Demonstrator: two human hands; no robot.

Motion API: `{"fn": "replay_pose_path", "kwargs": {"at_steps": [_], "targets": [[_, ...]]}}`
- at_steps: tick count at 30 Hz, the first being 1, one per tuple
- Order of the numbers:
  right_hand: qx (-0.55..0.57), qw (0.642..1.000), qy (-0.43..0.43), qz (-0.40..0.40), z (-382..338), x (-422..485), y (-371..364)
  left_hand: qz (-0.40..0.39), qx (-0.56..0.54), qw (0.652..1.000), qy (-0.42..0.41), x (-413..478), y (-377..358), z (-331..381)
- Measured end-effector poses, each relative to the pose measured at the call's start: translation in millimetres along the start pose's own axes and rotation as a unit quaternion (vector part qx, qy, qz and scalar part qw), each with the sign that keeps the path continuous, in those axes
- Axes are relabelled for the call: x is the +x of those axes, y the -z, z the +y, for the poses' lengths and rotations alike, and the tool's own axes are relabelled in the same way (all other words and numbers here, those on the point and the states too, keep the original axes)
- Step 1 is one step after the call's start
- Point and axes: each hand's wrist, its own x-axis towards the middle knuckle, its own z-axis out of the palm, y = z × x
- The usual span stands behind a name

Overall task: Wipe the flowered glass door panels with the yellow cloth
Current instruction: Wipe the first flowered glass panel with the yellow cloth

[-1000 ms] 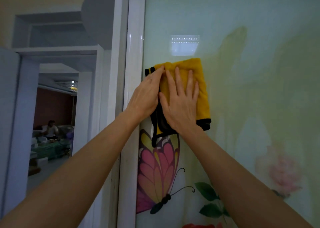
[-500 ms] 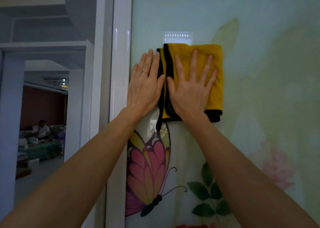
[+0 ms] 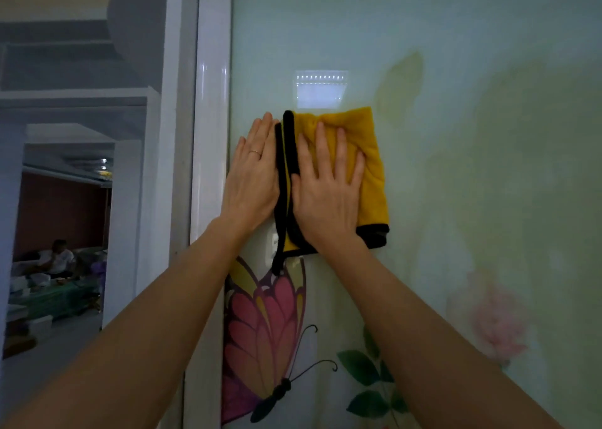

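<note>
The yellow cloth (image 3: 368,155), folded and edged in black, lies flat against the flowered glass door panel (image 3: 472,174). My right hand (image 3: 325,194) presses on the cloth with straight, spread fingers. Just left of the cloth's black edge, my left hand (image 3: 252,174) rests flat on the bare glass near the frame, a ring on one finger. A pink and yellow butterfly (image 3: 264,334) and green leaves (image 3: 368,386) are printed below the hands, a pale pink flower (image 3: 495,324) to the right.
The white door frame (image 3: 210,168) runs vertically left of the panel. Through the opening at left, a distant room holds a seated person (image 3: 58,259) and a cluttered low table (image 3: 52,298). A ceiling light reflects on the glass above the cloth (image 3: 321,88).
Both hands and the cloth shifted up the glass, then came slightly down; my left hand slid off the cloth onto bare glass and flattened.
</note>
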Motion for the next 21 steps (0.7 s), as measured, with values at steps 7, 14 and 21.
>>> {"fn": "replay_pose_path", "kwargs": {"at_steps": [7, 14, 21], "targets": [[-0.051, 0.992, -0.115, 0.034, 85, 3, 12, 0.011, 0.042, 0.999, 0.016, -1, -8, 8], [-0.041, 0.997, -0.061, -0.011, 55, -32, 25, 0.027, 0.098, 0.995, 0.021, -4, -16, 13], [-0.028, 0.999, 0.020, -0.006, 42, 20, 4, 0.031, 0.095, 0.995, 0.022, -3, -18, 13]]}}
